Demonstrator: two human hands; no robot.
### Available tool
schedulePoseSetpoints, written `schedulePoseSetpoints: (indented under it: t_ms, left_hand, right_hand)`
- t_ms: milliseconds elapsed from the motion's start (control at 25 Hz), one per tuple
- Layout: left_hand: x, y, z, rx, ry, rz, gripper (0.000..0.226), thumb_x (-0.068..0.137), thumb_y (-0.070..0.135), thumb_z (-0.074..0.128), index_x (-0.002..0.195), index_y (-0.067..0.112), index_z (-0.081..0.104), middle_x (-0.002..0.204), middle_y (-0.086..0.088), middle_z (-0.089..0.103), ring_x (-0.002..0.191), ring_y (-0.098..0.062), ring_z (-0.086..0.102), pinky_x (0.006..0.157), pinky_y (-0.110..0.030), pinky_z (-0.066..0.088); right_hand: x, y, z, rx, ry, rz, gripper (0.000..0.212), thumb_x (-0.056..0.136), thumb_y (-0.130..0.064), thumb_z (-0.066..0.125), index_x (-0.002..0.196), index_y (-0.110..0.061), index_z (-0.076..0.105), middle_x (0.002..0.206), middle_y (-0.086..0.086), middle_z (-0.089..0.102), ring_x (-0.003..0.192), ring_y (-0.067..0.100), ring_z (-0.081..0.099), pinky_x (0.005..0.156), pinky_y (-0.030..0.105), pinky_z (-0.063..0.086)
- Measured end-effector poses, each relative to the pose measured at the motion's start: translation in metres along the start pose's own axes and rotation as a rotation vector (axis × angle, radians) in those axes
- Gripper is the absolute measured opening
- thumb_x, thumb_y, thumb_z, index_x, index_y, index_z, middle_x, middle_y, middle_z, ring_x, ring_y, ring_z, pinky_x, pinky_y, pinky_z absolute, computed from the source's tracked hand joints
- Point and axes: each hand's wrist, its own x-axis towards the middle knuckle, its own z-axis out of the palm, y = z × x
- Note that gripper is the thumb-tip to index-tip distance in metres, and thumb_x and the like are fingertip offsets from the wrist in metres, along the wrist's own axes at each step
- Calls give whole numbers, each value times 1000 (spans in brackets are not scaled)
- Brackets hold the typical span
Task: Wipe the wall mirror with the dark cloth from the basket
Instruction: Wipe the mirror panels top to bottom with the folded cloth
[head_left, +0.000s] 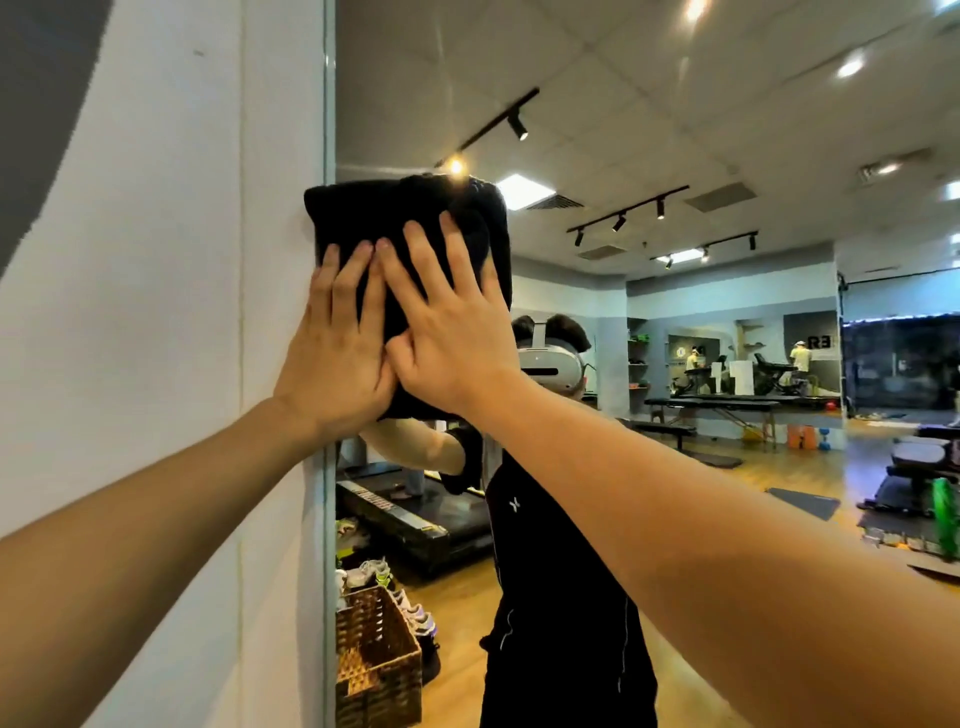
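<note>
A dark cloth, folded thick, lies flat against the wall mirror at its left edge, about head height. My left hand presses on the cloth's lower left with straight fingers. My right hand presses beside it, fingers spread flat, the two hands touching at the thumbs. The cloth's left corner overlaps the white wall. The lower part of the cloth is hidden behind my hands.
The white wall fills the left. The mirror reflects a person in a headset and black shirt, a woven basket on the floor, shoes, a treadmill and gym benches.
</note>
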Motion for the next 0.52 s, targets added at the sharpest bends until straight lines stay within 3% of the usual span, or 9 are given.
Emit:
schedulePoseSetpoints:
  t_ms: [200, 520]
  left_hand:
    - [0, -5, 0, -7, 54, 38, 80, 97, 40, 42, 160, 3, 9, 165, -21, 13, 154, -39, 9, 126, -54, 16]
    - [-4, 2, -7, 9, -9, 3, 79, 97, 40, 38, 161, 4, 9, 165, -18, 10, 156, -32, 6, 125, -53, 19]
  right_hand:
    - [1, -3, 3, 1, 53, -3, 77, 89, -47, 38, 161, -20, 29, 167, 12, 25, 156, 39, 12, 120, 63, 19]
    - [-1, -1, 7, 37, 46, -31, 78, 94, -48, 37, 163, -16, 18, 169, 14, 15, 156, 40, 4, 123, 63, 5]
